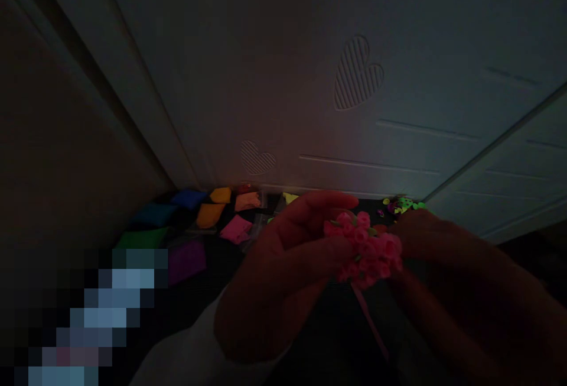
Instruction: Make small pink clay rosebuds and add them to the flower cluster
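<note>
The scene is very dark. A small bunch of pink clay roses on a thin pink stem is held in front of me. My left hand is closed around the bunch from the left, thumb and forefinger pinching its top. My right hand touches the bunch from the right; its fingers are too dark to read clearly.
Several small packets of coloured clay, blue, orange, pink, green and purple, lie on a dark surface behind my hands. A green and yellow clay piece sits at the right. A white panel with embossed hearts rises behind. A blurred patch covers the lower left.
</note>
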Motion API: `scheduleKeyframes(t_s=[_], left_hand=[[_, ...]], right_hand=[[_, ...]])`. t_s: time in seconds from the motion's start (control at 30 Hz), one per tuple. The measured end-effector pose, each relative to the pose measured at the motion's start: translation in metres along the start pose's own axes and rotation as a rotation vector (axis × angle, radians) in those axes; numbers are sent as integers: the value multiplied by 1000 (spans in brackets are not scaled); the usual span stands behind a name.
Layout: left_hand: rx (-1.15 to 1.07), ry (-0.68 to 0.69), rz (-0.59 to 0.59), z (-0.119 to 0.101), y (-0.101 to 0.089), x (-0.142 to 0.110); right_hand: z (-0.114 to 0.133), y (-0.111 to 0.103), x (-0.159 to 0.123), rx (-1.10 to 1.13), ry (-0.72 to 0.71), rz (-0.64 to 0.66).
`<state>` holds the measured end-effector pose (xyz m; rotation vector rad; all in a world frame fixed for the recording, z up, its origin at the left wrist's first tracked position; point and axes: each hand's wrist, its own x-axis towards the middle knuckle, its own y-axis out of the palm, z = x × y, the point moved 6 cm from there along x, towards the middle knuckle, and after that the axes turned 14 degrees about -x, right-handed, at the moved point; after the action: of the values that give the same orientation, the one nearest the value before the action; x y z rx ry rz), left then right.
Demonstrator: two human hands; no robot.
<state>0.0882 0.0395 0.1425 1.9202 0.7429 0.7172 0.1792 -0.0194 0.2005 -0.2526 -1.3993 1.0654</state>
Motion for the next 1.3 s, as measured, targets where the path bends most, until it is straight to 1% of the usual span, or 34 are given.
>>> scheduleKeyframes(t_s=[0.23, 0.4, 0.57, 0.67, 0.73, 0.83, 1.03, 1.17, 1.3], left_hand=[[-70, -8, 2, 2, 0, -1], [-106, 25, 2, -1, 0, 1], [-17, -13, -16, -2, -2, 0], [43, -51, 0, -2, -2, -2], [73, -77, 23, 0, -2, -3], [104, -115, 30, 3, -2, -3], [121, -121, 41, 4, -3, -2], [152, -109, 60, 4, -3, -2], [185, -112, 44, 4, -3, -2]], right_hand=[[-2, 2, -6, 25, 19, 18], [-4, 3, -5, 29, 61, 12], [-12, 0, -7, 48, 64, 12], [-16, -4, -9, -8, 80, -19], [-16, -4, -9, -33, 66, -10], [-12, -4, -8, -15, 27, 22], [-9, -6, -6, 25, 32, 64], [-9, -6, -4, 47, 23, 68], [-10, -5, -4, 62, 28, 77]])
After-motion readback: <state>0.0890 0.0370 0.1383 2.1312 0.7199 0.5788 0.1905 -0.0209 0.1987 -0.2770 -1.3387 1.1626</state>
